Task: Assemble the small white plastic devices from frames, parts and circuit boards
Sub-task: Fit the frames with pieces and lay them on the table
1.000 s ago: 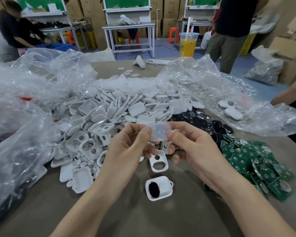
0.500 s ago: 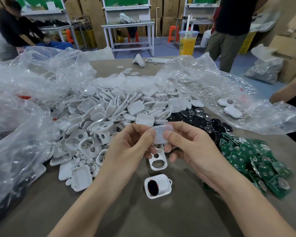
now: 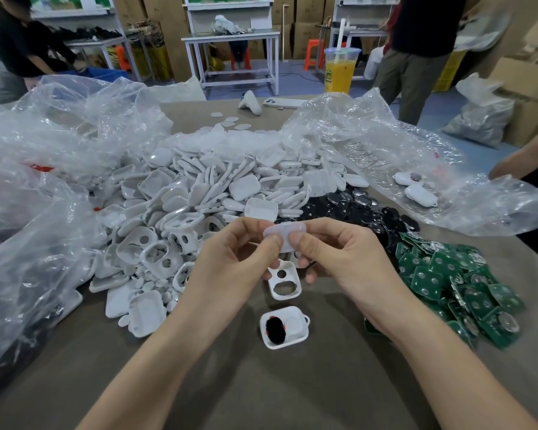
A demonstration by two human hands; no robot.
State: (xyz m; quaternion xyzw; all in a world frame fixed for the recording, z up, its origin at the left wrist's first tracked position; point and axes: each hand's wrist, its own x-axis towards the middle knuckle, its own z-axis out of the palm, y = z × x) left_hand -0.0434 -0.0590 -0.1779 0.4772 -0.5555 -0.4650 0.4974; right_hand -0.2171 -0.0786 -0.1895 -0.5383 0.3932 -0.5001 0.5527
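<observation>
Much crumpled clear plastic bagging [image 3: 44, 187] is heaped along the left of the desk [image 3: 261, 392]. Just beside it, a broad heap of white plastic shells and frames [image 3: 199, 187] is spread toward the middle. In front of this heap the left hand [image 3: 230, 265] is raised, its thumb and fingers pinched on the left end of a small translucent white cover [image 3: 284, 229]. The cover is held in the air above the desk, between the two hands. Below it a white frame with two holes [image 3: 284, 283] lies flat on the desk, and nearer the person an open white shell [image 3: 284, 327] is set with a black oval pad in it. The right end of the cover is pinched by the thumb and forefinger of the right hand [image 3: 345, 259], whose other fingers are curled beneath. Behind that hand a pile of black round parts [image 3: 370, 212] is seen, and to its right a pile of green circuit boards [image 3: 454, 280]. Farther right, two closed white devices [image 3: 418, 192] are laid on another clear plastic bag [image 3: 370, 144].
</observation>
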